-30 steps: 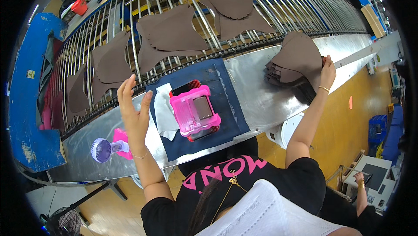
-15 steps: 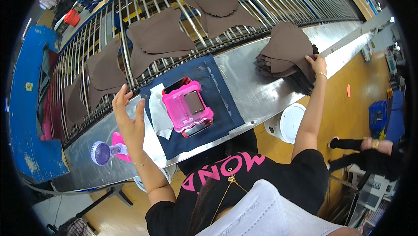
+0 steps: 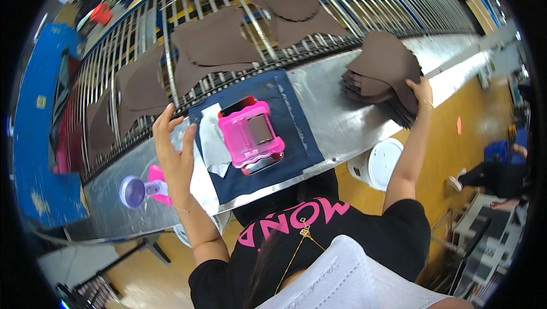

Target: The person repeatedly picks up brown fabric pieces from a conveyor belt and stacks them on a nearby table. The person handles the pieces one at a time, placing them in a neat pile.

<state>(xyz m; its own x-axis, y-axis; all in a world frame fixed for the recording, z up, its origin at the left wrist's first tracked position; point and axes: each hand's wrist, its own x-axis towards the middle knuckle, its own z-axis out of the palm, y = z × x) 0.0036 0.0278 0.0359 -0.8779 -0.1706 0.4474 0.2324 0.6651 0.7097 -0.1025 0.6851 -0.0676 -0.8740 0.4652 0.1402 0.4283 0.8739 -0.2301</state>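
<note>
My left hand [image 3: 175,152] is raised with its fingers apart and nothing in them, over the metal table edge beside the conveyor. On the right, my right hand [image 3: 421,89] grips the near right edge of a stack of dark brown cut leather pieces [image 3: 380,67]. The stack's layers fan out unevenly on its left side, and its dark underside shows near the table edge. Between my hands a pink plastic holder [image 3: 245,138] lies on a dark blue cloth [image 3: 296,138], with a brown block in it and a red-edged shiny thing beneath.
More brown leather pieces [image 3: 213,41] lie on the moving-bar conveyor [image 3: 393,13] beyond the metal table [image 3: 330,104]. A purple hand fan [image 3: 133,192] stands at the left by a blue machine housing [image 3: 34,138]. A white bucket [image 3: 383,164] is below the table; another person [image 3: 493,178] is at the far right.
The view has shifted slightly. My right hand stays at the edge of the leather stack, and my left hand remains raised and open. The person at the far right has changed position.
</note>
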